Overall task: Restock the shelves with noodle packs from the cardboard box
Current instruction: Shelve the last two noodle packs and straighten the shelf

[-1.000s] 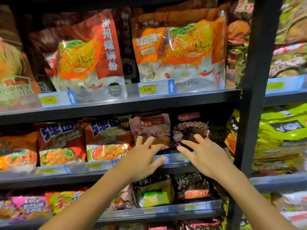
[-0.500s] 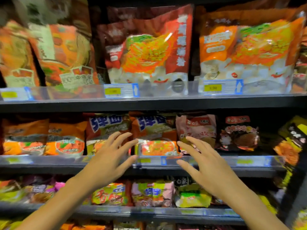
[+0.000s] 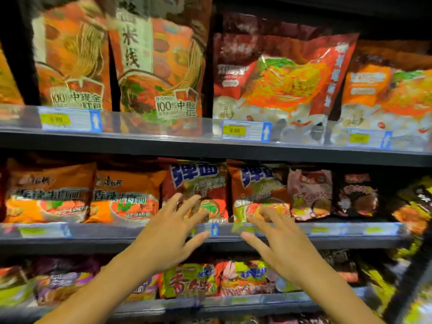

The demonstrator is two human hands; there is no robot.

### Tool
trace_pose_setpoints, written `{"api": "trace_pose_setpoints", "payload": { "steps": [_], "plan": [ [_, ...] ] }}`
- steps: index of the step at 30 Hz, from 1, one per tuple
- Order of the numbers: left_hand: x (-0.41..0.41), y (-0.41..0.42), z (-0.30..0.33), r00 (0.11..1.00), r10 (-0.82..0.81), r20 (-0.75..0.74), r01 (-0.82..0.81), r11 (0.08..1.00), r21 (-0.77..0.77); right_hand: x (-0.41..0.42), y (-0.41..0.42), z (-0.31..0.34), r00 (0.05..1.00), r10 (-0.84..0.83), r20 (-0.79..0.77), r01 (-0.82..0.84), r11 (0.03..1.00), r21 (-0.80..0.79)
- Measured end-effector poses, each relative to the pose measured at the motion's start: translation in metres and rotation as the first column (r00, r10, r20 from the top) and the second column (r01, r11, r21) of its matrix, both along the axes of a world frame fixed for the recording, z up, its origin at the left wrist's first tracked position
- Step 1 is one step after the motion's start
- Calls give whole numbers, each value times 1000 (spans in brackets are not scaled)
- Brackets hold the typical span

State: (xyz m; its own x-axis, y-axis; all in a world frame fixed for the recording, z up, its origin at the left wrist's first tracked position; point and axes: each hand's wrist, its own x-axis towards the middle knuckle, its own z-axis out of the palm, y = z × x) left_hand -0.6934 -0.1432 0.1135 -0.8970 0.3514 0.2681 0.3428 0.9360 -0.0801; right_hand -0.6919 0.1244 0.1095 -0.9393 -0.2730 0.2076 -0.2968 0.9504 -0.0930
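Middle shelf [image 3: 117, 240], left to right: 2 orange noodle packs [image 3: 126, 195], then 2 red packs with blue lettering [image 3: 198, 183], pink pack [image 3: 309, 192], black pack [image 3: 356, 195]. Left hand [image 3: 170, 232], fingers spread, grasping nothing, before the first red pack. Right hand [image 3: 280, 239], likewise spread and empty, before the second; contact with either pack cannot be told.

A shop aisle: dark shelves [image 3: 210, 150] of noodle packs [image 3: 126, 195] behind price tags [image 3: 245, 130].
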Motion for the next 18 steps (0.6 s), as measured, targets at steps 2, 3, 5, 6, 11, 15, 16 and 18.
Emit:
{"api": "trace_pose_setpoints", "payload": {
  "steps": [2,3,5,6,11,15,16,18],
  "plan": [
    [-1,1,1,1000,-4,16,4,1000,-16,-2,-4,2,1000,-17,25,17,1000,1],
    [-2,3,2,1000,-2,22,3,1000,-23,-3,-5,3,999,-29,28,29,1000,-1],
    [-3,8,3,1000,0,27,1,999,-44,-7,-7,2,998,-52,20,52,999,-3],
    [-3,10,3,1000,-2,29,4,998,-57,-8,-9,0,998,-61,10,61,998,-2],
    [-4,17,-3,1000,-19,10,19,997,-78,-12,-10,-3,994,-108,-28,108,994,6],
    [2,6,-2,998,-66,-24,65,997,-36,-1,-20,0,986,-166,-4,166,983,72],
    [5,-2,-1,994,-90,-57,89,996,-13,4,-26,2,985,-172,-17,173,982,75],
    [11,-26,0,978,-116,-173,123,992,26,15,-39,9,988,-143,-55,145,988,45]
  ]
}}
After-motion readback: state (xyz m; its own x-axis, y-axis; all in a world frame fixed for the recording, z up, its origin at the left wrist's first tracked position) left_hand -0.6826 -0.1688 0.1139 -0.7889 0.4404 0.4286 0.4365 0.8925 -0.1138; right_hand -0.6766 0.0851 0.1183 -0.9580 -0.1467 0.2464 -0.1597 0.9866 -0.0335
